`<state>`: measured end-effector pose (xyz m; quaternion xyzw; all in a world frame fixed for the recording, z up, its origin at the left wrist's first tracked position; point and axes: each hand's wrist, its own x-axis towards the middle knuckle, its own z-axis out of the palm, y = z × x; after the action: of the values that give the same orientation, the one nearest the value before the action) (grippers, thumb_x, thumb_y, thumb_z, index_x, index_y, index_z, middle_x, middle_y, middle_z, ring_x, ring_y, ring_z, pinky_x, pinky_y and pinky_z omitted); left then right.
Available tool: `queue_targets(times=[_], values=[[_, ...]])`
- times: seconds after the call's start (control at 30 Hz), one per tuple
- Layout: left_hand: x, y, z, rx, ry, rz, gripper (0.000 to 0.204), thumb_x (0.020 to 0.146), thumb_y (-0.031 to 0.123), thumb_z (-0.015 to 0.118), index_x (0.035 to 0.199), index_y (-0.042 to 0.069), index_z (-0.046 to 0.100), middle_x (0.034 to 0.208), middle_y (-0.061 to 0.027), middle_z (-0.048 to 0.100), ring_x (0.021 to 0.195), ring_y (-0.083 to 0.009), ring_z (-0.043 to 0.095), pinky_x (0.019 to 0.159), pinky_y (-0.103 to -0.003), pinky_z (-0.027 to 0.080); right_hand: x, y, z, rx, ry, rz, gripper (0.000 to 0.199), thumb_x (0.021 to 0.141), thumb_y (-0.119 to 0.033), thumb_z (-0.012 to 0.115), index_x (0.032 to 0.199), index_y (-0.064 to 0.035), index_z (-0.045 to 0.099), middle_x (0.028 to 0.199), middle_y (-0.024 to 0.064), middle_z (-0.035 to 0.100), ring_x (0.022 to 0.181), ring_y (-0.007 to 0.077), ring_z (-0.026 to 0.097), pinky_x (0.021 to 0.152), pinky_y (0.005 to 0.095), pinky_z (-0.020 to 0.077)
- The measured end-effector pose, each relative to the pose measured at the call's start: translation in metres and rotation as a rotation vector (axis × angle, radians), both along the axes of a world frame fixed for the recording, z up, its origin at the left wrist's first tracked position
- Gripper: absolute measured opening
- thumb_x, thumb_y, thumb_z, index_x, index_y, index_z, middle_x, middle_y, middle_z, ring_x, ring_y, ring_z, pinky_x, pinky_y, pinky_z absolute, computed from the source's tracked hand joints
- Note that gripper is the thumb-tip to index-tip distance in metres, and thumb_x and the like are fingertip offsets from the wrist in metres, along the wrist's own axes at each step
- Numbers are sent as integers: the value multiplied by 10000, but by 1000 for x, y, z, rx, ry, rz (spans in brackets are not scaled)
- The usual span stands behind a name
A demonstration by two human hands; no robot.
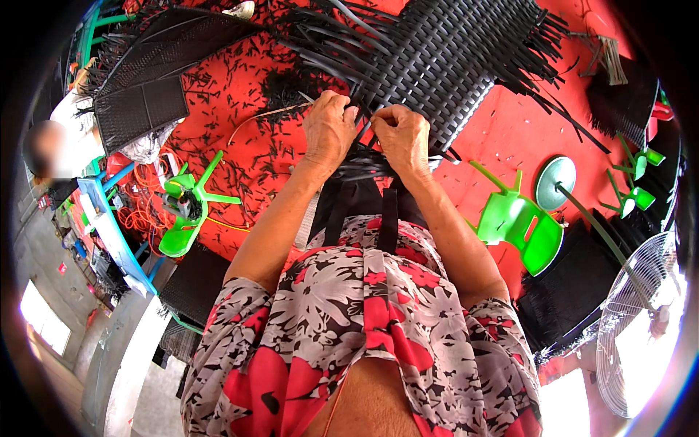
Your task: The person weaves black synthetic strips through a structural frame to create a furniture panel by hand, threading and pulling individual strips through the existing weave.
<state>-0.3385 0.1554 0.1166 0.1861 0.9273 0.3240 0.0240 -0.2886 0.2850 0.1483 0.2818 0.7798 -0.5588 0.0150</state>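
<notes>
The right hand, just above the centre of the frame, is curled with its thumb and forefinger brought together at the near edge of the weave; whether a strip lies between them I cannot tell. The left hand, just beside it, is half closed with its knuckles up, its fingertips pointing toward the right hand; its grip is hidden. A thin, pale pointed piece shows beside its knuckles. Just beyond the hands, from the upper middle toward the upper right, is the woven panel, made of flat, dark grey to black strips that pass over and under one another in a close, regular pattern with a slight shine. Its body looks tight and even, while long loose strips spread from its left side and a ragged fringe sticks out on the right. Around it lies a red floor, littered with short black scraps at the upper left. A green chair stands left of the forearms, and another green chair right of them, near a round fan base. At the upper left, a person in white is beside a dark woven piece.
</notes>
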Motion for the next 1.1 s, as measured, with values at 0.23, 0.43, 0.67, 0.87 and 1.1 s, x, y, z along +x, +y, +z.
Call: queue_targets(times=[0.23, 0.43, 0.67, 0.87, 1.1], values=[[1, 3, 5, -24, 52, -42, 61, 769, 64, 622, 797, 33, 577, 817, -94, 558, 765, -293, 582, 653, -387, 484, 2, 3, -5, -39, -38, 7, 116, 730, -67, 609, 767, 21, 676, 669, 158, 658, 584, 240, 651, 609, 321, 509], [3, 1, -4, 207, -113, 75, 114, 796, 95, 661, 854, 5, 619, 779, -69, 609, 654, -194, 605, 596, -314, 473, -7, -3, -14, -34, 47, 35, 97, 760, -48, 628, 808, 20, 677, 669, 148, 657, 553, 213, 632, 573, 313, 492], [-13, 9, -10, 734, -868, 626, 139, 777, 99, 715, 756, -11, 634, 681, 33, 566, 598, -53, 454, 537, -227, 367, -10, -5, -9, -79, -26, 52, 91, 777, -47, 631, 838, 2, 678, 693, 144, 648, 584, 202, 631, 571, 319, 483], [-14, 4, 46, 1077, -599, 420, 44, 802, -45, 648, 831, -17, 631, 766, 7, 587, 683, -58, 522, 639, -201, 433, -8, 3, 16, 106, 267, 134, 195, 801, -47, 662, 996, -37, 662, 984, 126, 615, 664, 183, 598, 612, 295, 481], [-11, -21, 65, 1243, -609, 380, 104, 892, 82, 604, 923, -13, 633, 835, -21, 603, 789, -87, 543, 734, -231, 451, -17, -10, 3, -406, 249, 227, 120, 849, -43, 651, 937, 37, 648, 912, 31, 598, 682, 70, 517, 583, 211, 429]])
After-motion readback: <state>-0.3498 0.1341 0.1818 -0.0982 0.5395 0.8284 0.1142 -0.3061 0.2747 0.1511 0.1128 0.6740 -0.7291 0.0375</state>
